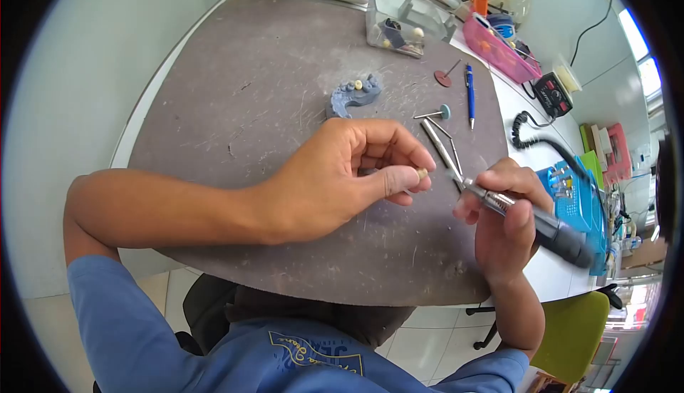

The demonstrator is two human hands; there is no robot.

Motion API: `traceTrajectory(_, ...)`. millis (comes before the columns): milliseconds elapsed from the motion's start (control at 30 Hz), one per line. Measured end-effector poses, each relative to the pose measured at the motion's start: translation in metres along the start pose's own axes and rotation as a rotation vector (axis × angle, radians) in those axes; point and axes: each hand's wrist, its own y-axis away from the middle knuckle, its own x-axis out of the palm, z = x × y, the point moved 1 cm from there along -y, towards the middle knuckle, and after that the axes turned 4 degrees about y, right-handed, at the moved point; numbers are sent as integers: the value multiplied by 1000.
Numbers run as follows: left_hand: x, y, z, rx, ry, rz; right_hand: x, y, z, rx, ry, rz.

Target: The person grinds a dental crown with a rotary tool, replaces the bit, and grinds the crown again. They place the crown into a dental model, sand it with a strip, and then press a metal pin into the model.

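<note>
Between the thumb and fingers of my left hand [356, 172] is pinched a small yellowish dental crown [422, 174], mostly covered by the fingertips. My right hand [509, 211] is wrapped round a dental handpiece [545, 229], a grey and silver rotary tool whose tip points left toward the crown. A gap shows between the tip and the crown. Beyond my left hand, a grey-blue dental model [349, 98] of an arch sits on the brown work mat [235, 86], with one cream-coloured tooth [358, 85] on it.
Near my right hand lie a silver metal instrument [440, 143], a green polishing wheel [444, 112], a reddish disc [443, 78] and a blue pen [470, 97]. Farther back stand a clear plastic box [395, 26] and a pink tray [499, 54]. A black coiled cord [524, 133] runs along the right.
</note>
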Motion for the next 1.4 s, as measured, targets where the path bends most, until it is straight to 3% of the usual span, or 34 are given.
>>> traceTrajectory(67, 11, 8, -2, 20, -19, -6, 20, 3, 27, 63, 105, -165)
traceTrajectory(100, -16, -10, -5, 38, -80, 10, 29, -14, -3, -47, 109, -219)
traceTrajectory(300, -11, -5, 5, 25, 91, 15, 30, -9, -6, -213, 262, -128)
traceTrajectory(567, -10, -5, 3, -16, 140, 8, 31, -11, 0, -210, 316, -16)
traceTrajectory(667, -11, -5, 1, -34, 129, -1, 32, -12, 3, -142, 282, -9)
traceTrajectory(1400, -11, -4, 0, -54, 123, -7, 37, -13, 1, -183, 305, -70)
